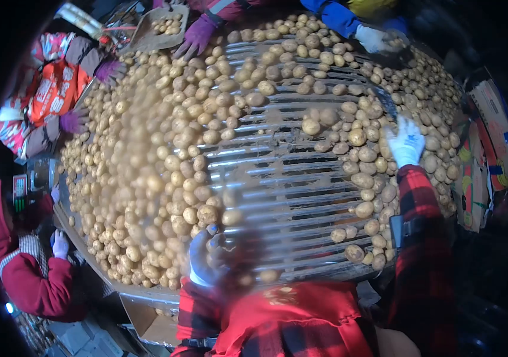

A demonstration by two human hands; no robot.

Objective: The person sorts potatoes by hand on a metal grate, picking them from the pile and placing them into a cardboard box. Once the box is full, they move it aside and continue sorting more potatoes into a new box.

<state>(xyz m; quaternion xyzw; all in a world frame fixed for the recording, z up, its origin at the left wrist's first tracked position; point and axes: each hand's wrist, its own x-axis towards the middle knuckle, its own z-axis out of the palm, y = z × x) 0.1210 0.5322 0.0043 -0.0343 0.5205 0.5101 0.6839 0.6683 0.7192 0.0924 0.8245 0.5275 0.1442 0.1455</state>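
Potatoes (pixel 176 178) lie heaped over the left part of a slatted metal sorting table (pixel 277 196), and another pile (pixel 438 113) covers its right part. My left hand (pixel 205 256), in a white and blue glove, is at the near edge of the left heap beside several potatoes; its fingers are curved, partly blurred, and whether they grip a potato is unclear. My right hand (pixel 406 141), in a white glove, lies on the right pile with its fingers spread and pointing away from me. Nothing shows in its grasp.
Co-workers' purple-gloved hands (pixel 197 37) are at the far and left edges. Another person's white-gloved hand (pixel 378 39) works at the far right. A tray of potatoes (pixel 141 37) sits at the far left, cardboard boxes (pixel 494 119) at right, and an open box (pixel 153 327) below the near edge.
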